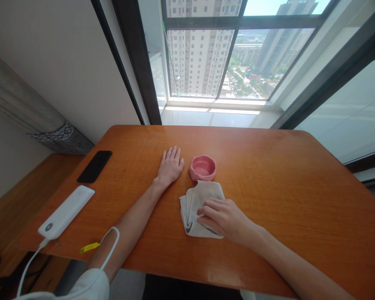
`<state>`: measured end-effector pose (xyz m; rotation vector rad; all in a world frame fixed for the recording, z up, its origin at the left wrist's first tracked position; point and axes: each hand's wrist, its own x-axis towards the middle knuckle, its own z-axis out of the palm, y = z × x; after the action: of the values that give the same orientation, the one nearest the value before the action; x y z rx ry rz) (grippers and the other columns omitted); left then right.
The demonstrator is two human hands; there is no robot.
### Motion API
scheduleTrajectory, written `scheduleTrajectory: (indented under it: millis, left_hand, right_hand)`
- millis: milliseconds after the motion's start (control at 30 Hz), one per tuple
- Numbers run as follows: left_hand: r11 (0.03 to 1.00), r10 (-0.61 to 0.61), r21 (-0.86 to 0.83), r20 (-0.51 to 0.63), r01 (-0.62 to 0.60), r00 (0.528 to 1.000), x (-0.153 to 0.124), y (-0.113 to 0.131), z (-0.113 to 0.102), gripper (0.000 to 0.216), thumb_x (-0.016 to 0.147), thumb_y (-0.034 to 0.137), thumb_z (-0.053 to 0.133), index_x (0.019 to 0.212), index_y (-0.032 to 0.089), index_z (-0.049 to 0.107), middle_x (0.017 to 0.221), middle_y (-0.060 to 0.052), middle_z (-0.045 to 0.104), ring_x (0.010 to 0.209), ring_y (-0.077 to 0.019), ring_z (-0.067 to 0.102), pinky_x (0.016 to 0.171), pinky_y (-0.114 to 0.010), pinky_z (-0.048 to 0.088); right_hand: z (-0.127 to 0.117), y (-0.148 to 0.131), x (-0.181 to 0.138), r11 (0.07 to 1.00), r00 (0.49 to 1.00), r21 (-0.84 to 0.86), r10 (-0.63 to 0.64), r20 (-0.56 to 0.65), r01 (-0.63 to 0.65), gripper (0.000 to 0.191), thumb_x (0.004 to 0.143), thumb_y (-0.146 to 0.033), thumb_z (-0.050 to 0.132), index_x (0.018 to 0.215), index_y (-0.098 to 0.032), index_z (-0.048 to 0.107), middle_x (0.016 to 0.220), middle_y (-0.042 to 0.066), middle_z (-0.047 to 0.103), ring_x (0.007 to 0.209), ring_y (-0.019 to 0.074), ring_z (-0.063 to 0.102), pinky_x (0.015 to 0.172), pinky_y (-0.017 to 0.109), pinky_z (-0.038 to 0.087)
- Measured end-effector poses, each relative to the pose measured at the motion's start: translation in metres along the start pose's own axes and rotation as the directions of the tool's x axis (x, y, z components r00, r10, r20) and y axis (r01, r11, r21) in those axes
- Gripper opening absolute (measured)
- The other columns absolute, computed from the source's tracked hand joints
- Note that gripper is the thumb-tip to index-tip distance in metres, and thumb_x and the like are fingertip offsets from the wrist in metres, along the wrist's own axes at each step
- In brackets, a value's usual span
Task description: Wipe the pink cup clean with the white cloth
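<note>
My left hand [170, 166] lies flat on the wooden table, palm down with the fingers spread, holding nothing. Just to its right, a small pink bowl [203, 167] with a faceted rim stands upright; its inside looks bare. A folded light grey cloth [206, 192] lies in front of the bowl, its far edge reaching the bowl's near side. My right hand [220, 216] is on the cloth's right part, fingers curled over and gripping it. The thumb and fingertips are partly hidden.
On the table's left side lie a black phone [95, 166] and a white power bank [66, 211]. A white cable [115, 241] with a yellow tag [90, 247] loops over my left forearm. Beyond the table's far edge is a large window [218, 58].
</note>
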<state>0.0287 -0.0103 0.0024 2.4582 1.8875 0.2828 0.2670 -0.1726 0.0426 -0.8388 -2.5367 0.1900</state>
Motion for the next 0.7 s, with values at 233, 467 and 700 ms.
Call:
scheduleTrajectory:
  millis: [233,467,700]
  left_hand:
    - [1.0,-0.001,-0.008,-0.003,0.001,1.0,0.0,0.0,0.0,0.066,0.112,0.039,0.031,0.17,0.009,0.039,0.181,-0.014,0.035,0.17,-0.0312,0.033,0.143,-0.052,0.024]
    - [1.0,-0.003,-0.014,0.0,0.003,1.0,0.0,0.001,-0.002,0.066,0.112,0.038,0.031,0.17,0.008,0.038,0.181,-0.014,0.035,0.171,-0.0315,0.032,0.143,-0.053,0.023]
    - [1.0,-0.003,-0.012,0.001,0.003,1.0,-0.001,0.001,-0.002,0.066,0.112,0.039,0.03,0.17,0.009,0.039,0.182,-0.014,0.034,0.171,-0.0308,0.032,0.143,-0.052,0.023]
  right_hand:
    - [-0.006,0.001,-0.003,0.999,0.996,0.031,-0.021,0.085,0.019,0.044,0.106,-0.065,0.064,0.112,-0.022,0.071,0.092,0.003,0.074,0.085,0.021,0.072,0.067,0.034,0.044]
    - [-0.001,-0.014,0.001,0.998,0.998,-0.05,-0.031,0.063,0.034,0.023,0.108,-0.04,0.07,0.117,-0.019,0.072,0.097,0.006,0.074,0.088,0.0222,0.068,0.067,0.033,0.046]
    - [-0.013,-0.021,0.003,0.995,0.975,0.024,-0.091,-0.204,0.098,0.012,0.106,-0.016,0.061,0.112,-0.019,0.072,0.09,0.004,0.075,0.077,0.0188,0.061,0.064,0.033,0.045]
